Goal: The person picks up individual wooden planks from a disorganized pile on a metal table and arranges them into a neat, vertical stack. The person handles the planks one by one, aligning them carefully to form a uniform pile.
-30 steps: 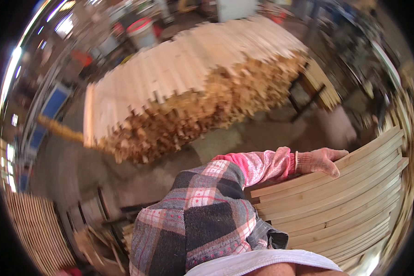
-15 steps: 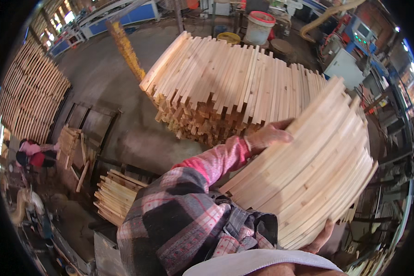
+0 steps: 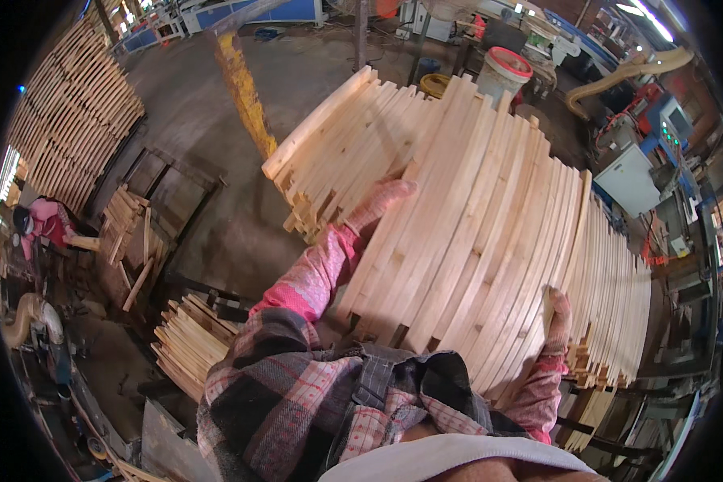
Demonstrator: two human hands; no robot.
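A broad layer of pale wooden strips (image 3: 458, 241), lying side by side, spans the space in front of my body. My left hand (image 3: 381, 205) is closed on its left edge, with the fingertips out of sight. At the right edge, my right hand (image 3: 558, 317) presses inward against the outer strips, its fingers partly hidden. The layer overlaps a larger stack of similar wooden strips (image 3: 353, 128), which shows on the left and also on the right. Whether the layer touches that stack cannot be made out.
A yellow, worn post (image 3: 245, 96) stands at the stack's far left. Behind it are a white bucket with a red rim (image 3: 506, 68) and a control cabinet (image 3: 628, 181). Shorter wood pieces (image 3: 189, 341) lie at lower left. Another person (image 3: 44, 225) works at far left.
The layer of strips has swung left and turned, from the right side to over the stack. Both hands moved with it, and more of the right hand now shows.
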